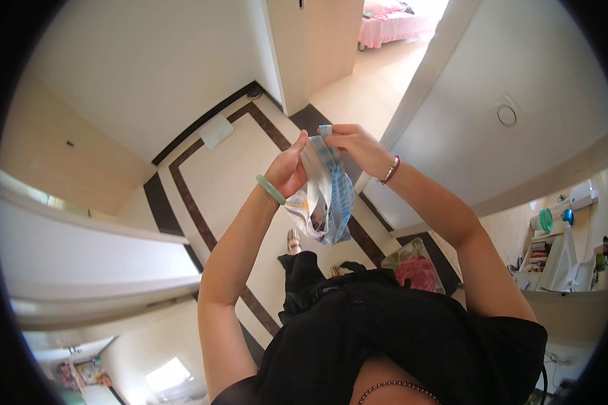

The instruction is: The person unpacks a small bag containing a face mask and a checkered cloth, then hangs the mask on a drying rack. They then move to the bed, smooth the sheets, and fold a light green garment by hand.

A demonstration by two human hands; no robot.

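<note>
A person standing on a tiled floor (216, 169) holds a small garment (325, 196) of blue-checked and white cloth up at chest height, the left hand (287, 169) and right hand (358, 145) each closed on its top edge, fingers (302, 143) pinching it so it hangs below them. Keeping both pinches level and drawing the edge taut would likely straighten it best. Open air lies beneath the fingers, with a white door (507, 115) just right and a flowered mat (415, 266) below.

Open air around hands (324, 158) (door (493, 101) rightward).
</note>
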